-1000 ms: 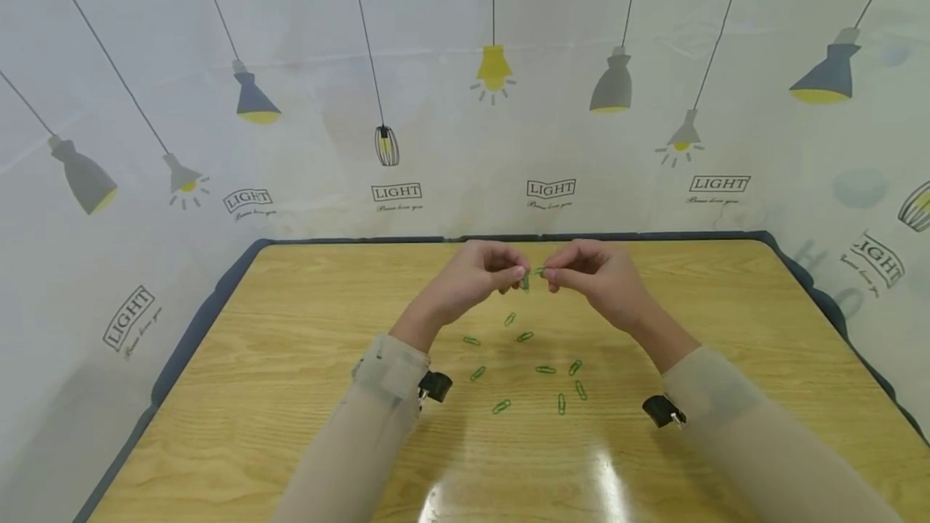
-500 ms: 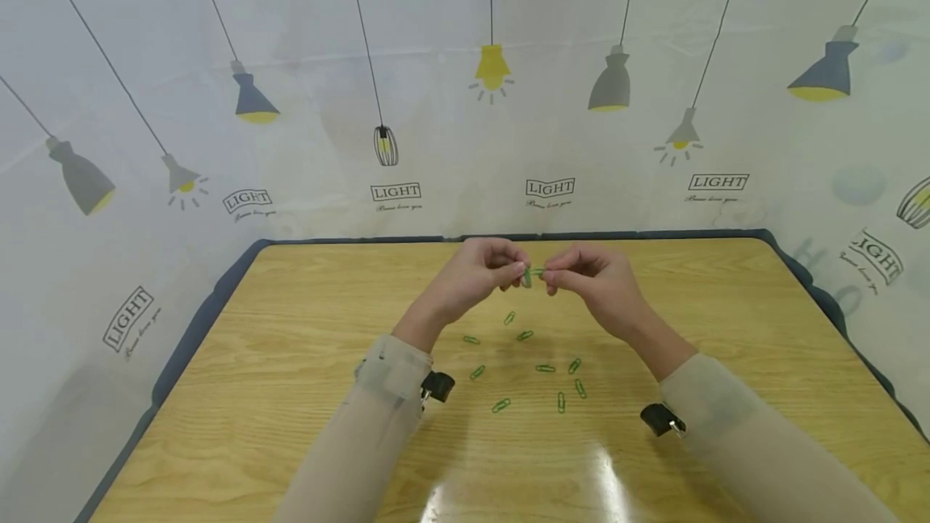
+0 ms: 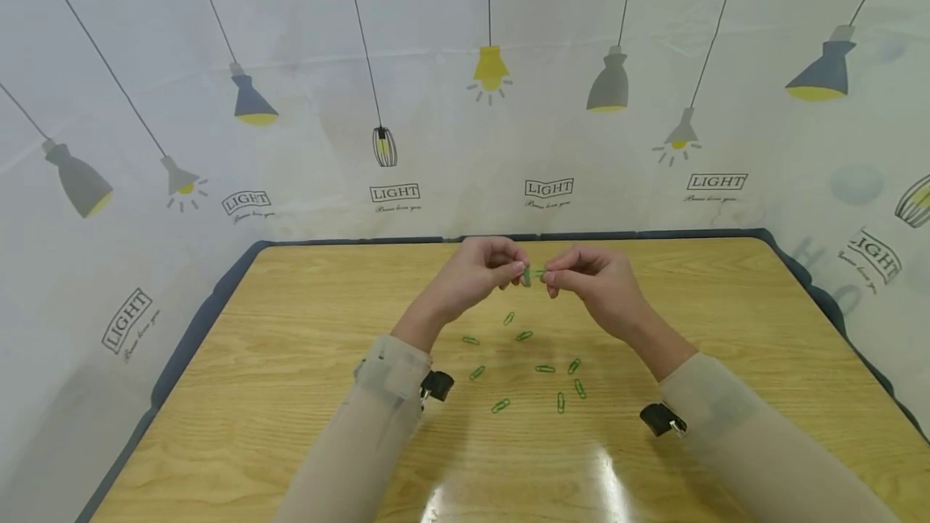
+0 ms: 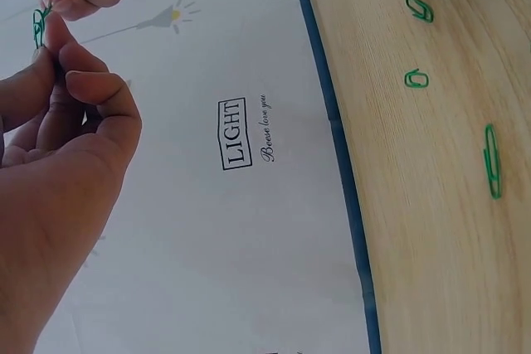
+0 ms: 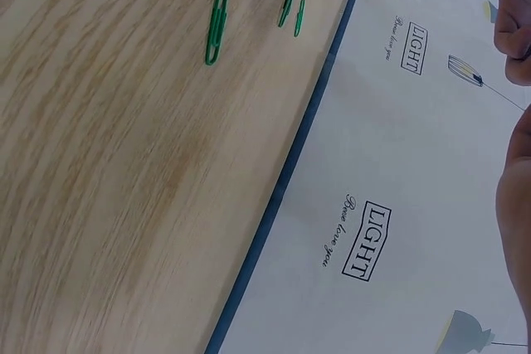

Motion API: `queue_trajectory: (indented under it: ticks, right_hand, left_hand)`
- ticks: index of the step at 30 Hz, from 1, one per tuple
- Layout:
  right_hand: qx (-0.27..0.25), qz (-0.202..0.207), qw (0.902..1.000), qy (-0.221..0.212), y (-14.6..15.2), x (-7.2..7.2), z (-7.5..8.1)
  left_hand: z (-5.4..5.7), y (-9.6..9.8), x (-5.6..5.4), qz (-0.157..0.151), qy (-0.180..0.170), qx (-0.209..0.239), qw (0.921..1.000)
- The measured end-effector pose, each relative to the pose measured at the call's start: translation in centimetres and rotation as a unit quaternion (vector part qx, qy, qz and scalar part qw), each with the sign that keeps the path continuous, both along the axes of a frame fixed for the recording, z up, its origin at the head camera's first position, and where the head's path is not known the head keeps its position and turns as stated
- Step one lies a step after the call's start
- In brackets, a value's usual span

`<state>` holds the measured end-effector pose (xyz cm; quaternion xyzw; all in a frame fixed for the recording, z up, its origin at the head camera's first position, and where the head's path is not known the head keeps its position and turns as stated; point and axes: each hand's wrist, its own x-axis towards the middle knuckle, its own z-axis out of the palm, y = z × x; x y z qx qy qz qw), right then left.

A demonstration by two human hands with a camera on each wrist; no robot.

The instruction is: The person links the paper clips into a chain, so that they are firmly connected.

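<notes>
My left hand (image 3: 481, 274) pinches a green paper clip (image 3: 526, 277), which hangs down from the thumb and fingertips. Facing it, my right hand (image 3: 597, 284) pinches another green paper clip (image 3: 538, 274) that lies level and reaches across to the first. The two clips meet between the hands, held up above the wooden table (image 3: 305, 329). In the left wrist view, green wire (image 4: 38, 27) shows between the fingertips of both hands. Only parts of the hands (image 5: 516, 196) appear at the edge of the right wrist view, and the held clips are out of sight there.
Several loose green paper clips (image 3: 545, 369) lie scattered on the table below the hands, one of them (image 3: 500, 406) closest to the front. A dark blue edging (image 3: 363, 240) runs along the table's back, against a wall covering (image 3: 305, 144) printed with lamps.
The right hand's clip was slightly apart from the left hand's clip a second ago; it has moved left to meet it. Over the last half second both hands stay almost still.
</notes>
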<state>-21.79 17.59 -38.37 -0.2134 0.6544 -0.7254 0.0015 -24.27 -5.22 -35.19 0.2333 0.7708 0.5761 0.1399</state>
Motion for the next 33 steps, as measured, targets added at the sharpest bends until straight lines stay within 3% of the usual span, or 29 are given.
queue_trajectory:
  ticks: [8, 15, 24, 33]
  right_hand:
    - [-0.049, 0.037, 0.9978, -0.022, 0.1, 0.0, 0.0]
    - [-0.060, 0.051, 0.9963, -0.033, -0.1, 0.1, 0.0]
    - [-0.122, 0.076, 0.9884, -0.049, -0.7, 0.6, -0.4]
    - [-0.154, 0.034, 0.9837, -0.087, -1.6, 1.3, -0.2]
  left_hand:
    - [0.2, 0.2, 0.1, 0.003, 0.033, -0.031, 0.9990]
    - [0.3, 0.2, 0.3, 0.006, 0.053, -0.023, 0.9983]
    - [0.0, 0.5, 0.5, 0.013, 0.045, -0.016, 0.9988]
    - [-0.2, 0.3, 0.4, 0.013, 0.044, 0.011, 0.9989]
